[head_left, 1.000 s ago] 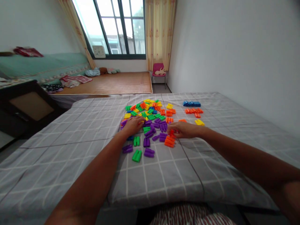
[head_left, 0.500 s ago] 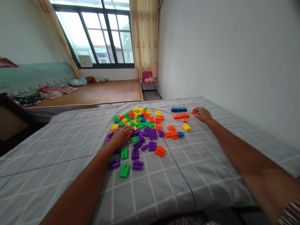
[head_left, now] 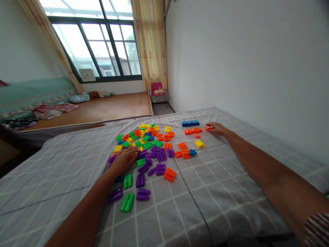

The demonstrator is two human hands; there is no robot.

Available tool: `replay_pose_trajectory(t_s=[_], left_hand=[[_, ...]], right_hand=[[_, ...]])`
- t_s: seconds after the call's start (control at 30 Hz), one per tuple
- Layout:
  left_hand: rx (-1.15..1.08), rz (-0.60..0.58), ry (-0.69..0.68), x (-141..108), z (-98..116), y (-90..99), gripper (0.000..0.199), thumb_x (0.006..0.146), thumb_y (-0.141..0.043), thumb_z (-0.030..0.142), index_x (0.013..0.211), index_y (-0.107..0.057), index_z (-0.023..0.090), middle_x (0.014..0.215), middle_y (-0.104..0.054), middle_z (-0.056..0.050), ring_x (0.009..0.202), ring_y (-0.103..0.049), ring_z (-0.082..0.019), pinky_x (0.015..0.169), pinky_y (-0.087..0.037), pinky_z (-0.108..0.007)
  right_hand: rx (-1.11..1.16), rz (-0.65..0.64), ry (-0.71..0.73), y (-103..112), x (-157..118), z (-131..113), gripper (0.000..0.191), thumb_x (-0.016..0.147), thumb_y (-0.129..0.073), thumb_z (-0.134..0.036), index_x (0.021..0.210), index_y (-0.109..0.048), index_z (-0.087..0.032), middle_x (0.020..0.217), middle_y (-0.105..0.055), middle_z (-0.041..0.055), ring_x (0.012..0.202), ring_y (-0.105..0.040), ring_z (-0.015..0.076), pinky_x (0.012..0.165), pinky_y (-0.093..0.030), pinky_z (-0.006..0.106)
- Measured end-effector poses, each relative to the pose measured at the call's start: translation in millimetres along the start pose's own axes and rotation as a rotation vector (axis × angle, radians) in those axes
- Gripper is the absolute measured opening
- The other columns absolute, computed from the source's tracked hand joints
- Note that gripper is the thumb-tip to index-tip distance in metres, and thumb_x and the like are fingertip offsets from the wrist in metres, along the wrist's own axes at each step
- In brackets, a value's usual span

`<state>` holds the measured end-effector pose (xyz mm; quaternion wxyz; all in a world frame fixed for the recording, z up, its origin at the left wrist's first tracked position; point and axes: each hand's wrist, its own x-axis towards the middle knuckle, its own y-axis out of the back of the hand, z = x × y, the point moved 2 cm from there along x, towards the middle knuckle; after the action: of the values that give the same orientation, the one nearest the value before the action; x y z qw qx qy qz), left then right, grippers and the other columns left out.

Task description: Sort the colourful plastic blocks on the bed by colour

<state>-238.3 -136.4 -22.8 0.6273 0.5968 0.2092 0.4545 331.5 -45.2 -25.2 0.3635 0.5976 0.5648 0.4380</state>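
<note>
Orange piece (head_left: 208,128), right hand (head_left: 217,128) (now away from pile (head_left: 155,144))

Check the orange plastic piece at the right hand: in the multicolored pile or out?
Out. The orange plastic piece is at the right hand's fingertips, with a gap between it and the multicolored pile.

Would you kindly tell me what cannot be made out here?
Head view: what lies under the left hand, covered by that hand.
Head view: the rest of the orange piece, covered by the right hand.
Head view: time on the clock, too small.
Head view: part of the striped sleeve, beyond the right edge.
</note>
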Motion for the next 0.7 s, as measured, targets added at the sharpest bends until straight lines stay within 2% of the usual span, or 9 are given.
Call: replay_pose_trajectory(t_s=[0.1,0.33,0.43,0.5,0.6,0.7], left_hand=[[0.004,-0.001,-0.001,-0.4,1.1,0.8,0.037,0.094,-0.036,0.041,0.114,-0.064,0.026,0.123,-0.064,-0.004,0.115,-0.057,-0.022,0.102,-0.043,-0.04],[-0.023,0.003,0.02,-0.5,5.4,3.4,0.036,0.094,-0.037,0.04,0.113,-0.065,0.025,0.124,-0.064,-0.004,0.115,-0.057,-0.022,0.101,-0.043,-0.041],[-0.027,0.011,0.025,-1.2,9.6,4.6,0.035,0.095,-0.037,0.038,0.111,-0.065,0.025,0.121,-0.065,-0.004,0.113,-0.058,-0.022,0.101,-0.043,-0.041],[-0.024,0.023,0.011,-1.6,13.4,5.3,0.035,0.095,-0.038,0.037,0.111,-0.066,0.024,0.121,-0.065,-0.006,0.113,-0.058,-0.021,0.101,-0.043,-0.04],[0.015,0.081,0.016,-1.7,18.9,8.7,0.035,0.094,-0.04,0.038,0.112,-0.066,0.023,0.126,-0.061,-0.007,0.12,-0.052,-0.022,0.105,-0.04,-0.041],[0.117,0.139,0.118,-3.2,20.2,15.1,0.032,0.094,-0.042,0.038,0.115,-0.064,0.028,0.135,-0.055,-0.004,0.13,-0.042,-0.024,0.11,-0.032,-0.047]], right_hand=[[0.012,0.015,-0.019,-4.5,10.0,-5.7,0.051,0.07,-0.068,-0.026,0.121,-0.066,-0.017,0.125,-0.063,0.0118,0.096,-0.065,0.0241,0.088,-0.05,0.034],[0.187,-0.122,-0.037,-9.0,13.0,-15.0,0.065,0.065,-0.069,-0.015,0.128,-0.059,-0.011,0.13,-0.059,0.0145,0.101,-0.065,0.0251,0.084,-0.051,0.031],[0.141,-0.103,-0.028,-7.4,10.6,-13.8,0.064,0.066,-0.065,-0.014,0.13,-0.057,-0.011,0.13,-0.059,0.0151,0.099,-0.065,0.0258,0.085,-0.052,0.034],[0.053,-0.03,-0.026,-5.0,11.4,-19.3,0.063,0.068,-0.064,-0.015,0.131,-0.056,-0.012,0.13,-0.059,0.0165,0.098,-0.065,0.0277,0.086,-0.052,0.039],[-0.077,0.138,0.124,-3.1,13.6,-54.6,0.057,0.072,-0.059,-0.015,0.129,-0.057,-0.013,0.131,-0.057,0.0178,0.107,-0.061,0.0304,0.095,-0.047,0.046],[-0.081,0.141,0.436,-13.9,8.8,-123.5,0.045,0.079,-0.055,-0.02,0.123,-0.061,-0.018,0.126,-0.062,0.0124,0.115,-0.057,0.0285,0.101,-0.042,0.046]])
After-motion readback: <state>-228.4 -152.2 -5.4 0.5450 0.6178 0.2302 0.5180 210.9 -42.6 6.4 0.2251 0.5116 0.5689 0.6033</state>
